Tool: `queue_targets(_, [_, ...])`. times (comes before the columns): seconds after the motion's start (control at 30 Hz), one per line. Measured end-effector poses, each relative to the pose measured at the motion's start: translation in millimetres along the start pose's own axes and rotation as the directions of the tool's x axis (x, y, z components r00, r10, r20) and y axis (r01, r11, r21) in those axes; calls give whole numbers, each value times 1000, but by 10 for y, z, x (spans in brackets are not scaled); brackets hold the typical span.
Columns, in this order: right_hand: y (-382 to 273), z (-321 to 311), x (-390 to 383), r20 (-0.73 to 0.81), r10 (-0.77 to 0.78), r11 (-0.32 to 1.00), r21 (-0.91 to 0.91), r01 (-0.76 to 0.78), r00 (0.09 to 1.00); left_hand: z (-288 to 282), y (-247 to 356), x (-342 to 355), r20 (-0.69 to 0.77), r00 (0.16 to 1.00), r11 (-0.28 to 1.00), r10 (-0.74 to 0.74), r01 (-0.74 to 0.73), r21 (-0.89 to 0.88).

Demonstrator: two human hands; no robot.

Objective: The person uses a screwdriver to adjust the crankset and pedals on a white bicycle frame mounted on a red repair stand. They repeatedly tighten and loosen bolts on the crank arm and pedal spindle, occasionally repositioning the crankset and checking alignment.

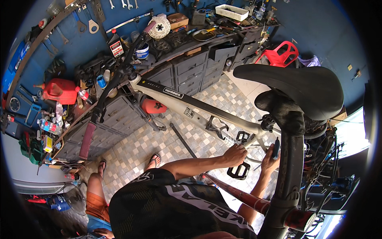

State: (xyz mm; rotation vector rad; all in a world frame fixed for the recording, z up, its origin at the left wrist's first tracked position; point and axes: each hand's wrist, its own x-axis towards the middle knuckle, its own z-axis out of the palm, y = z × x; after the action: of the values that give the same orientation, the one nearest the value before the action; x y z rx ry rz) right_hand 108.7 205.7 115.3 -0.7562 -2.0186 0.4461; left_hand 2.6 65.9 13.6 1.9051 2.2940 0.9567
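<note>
A beige bicycle frame (187, 110) hangs in front of me, its black saddle (294, 89) at the upper right. My left hand (235, 155) is closed at the crank area, beside a silver chainring (229, 140); what its fingers hold, if anything, is hidden. My right hand (271, 162) is closed around a tool with a dark blue handle (276, 149), behind the crank; the tool's working end cannot be made out. One black flat pedal (238, 171) lies just below my left hand, and another pedal (243, 136) is above it.
A black stand post (290, 167) and a red tube (238, 195) stand close to my right arm. A long workbench (159, 59) with tools and drawers runs along the blue wall. At lower left are a person's leg and orange shorts (96, 205). A red chair (282, 55) stands behind.
</note>
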Motion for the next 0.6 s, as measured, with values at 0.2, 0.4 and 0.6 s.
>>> queue_targets(0.2, [30,17,-13,-8,-22,1000,-21,22,1000,61,-37,-25,1,1000,1000,4,-4,30])
queue_targets(0.4, [94,23,-30,-23,-101,989,-106,98,995,-4,-36,-11,29,1000,999,7,-8,52])
queue_targets(0.6, [107,28,-55,-10,-99,988,-124,97,995,11,-30,-38,25,1000,999,-9,8,39])
